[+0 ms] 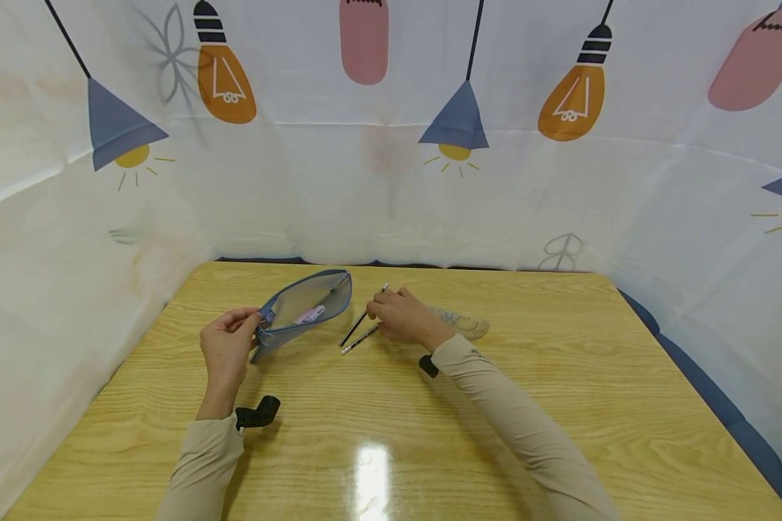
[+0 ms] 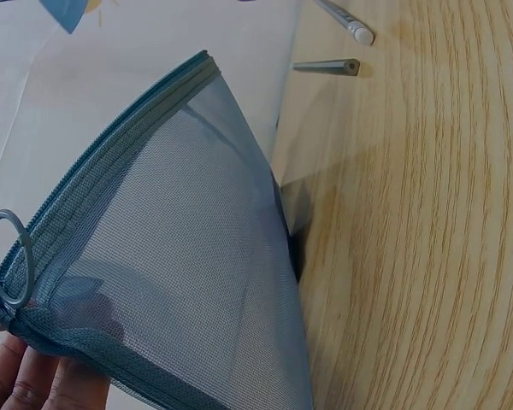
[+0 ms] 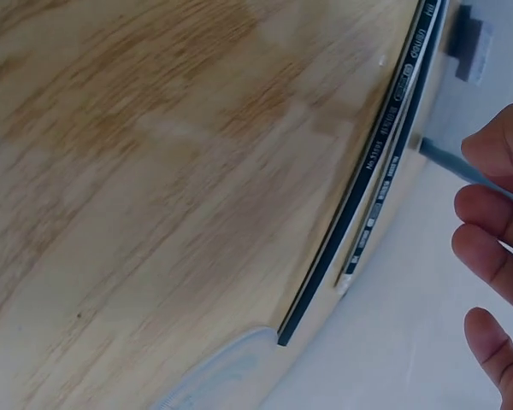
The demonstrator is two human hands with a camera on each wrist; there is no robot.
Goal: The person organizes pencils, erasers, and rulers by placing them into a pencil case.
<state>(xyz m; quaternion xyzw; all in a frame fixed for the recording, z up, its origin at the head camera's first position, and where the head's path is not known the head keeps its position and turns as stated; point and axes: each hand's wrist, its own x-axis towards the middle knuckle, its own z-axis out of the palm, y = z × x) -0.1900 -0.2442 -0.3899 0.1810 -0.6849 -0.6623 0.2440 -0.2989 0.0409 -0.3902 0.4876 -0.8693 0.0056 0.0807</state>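
Note:
A blue mesh zip pouch [image 1: 283,336] is held up at its near corner by my left hand [image 1: 226,351], beside the zip's ring pull [image 2: 10,256]. Its mouth gapes; inside lie a small pink-lilac item [image 1: 310,314] and a slim dark one [image 1: 339,284]. My right hand [image 1: 400,317] hovers over two dark pencils. One pencil [image 3: 346,218] and the other pencil [image 3: 378,201] lie side by side on the table. In the right wrist view, the loosely bent fingers [image 3: 496,213] stand apart from the pencils with nothing seen between them.
Partly behind my right hand lies a clear protractor [image 1: 474,328]. The wood-grain table [image 1: 339,420] ends at a white printed curtain [image 1: 391,202] at the back and sides. A black wrist camera [image 1: 258,412] juts from the left cuff.

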